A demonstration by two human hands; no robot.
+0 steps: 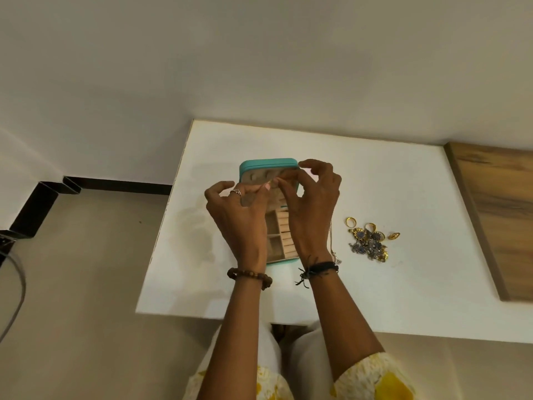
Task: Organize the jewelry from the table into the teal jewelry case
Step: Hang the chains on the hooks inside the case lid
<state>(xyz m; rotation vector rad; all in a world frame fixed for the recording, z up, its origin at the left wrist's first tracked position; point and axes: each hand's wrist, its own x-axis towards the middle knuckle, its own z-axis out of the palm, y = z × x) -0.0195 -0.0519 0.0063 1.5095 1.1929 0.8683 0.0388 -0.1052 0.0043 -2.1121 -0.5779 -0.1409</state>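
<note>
The teal jewelry case (268,164) lies open in the middle of the white table (389,174), its beige compartments and ring rolls showing between my wrists. Both hands are raised over it. My left hand (239,215) and my right hand (313,206) meet at the fingertips above the lid's inside and pinch something thin there. A thin silver chain (331,243) hangs down beside my right wrist, with a small pendant at its end. A pile of gold rings and blue-stone pieces (369,239) lies on the table right of the case.
A wooden board (496,215) borders the table on the right. The table's left edge drops to a beige floor with a black skirting (115,187). A grey cable (16,295) curves at the far left. My lap in yellow-white cloth sits under the front edge.
</note>
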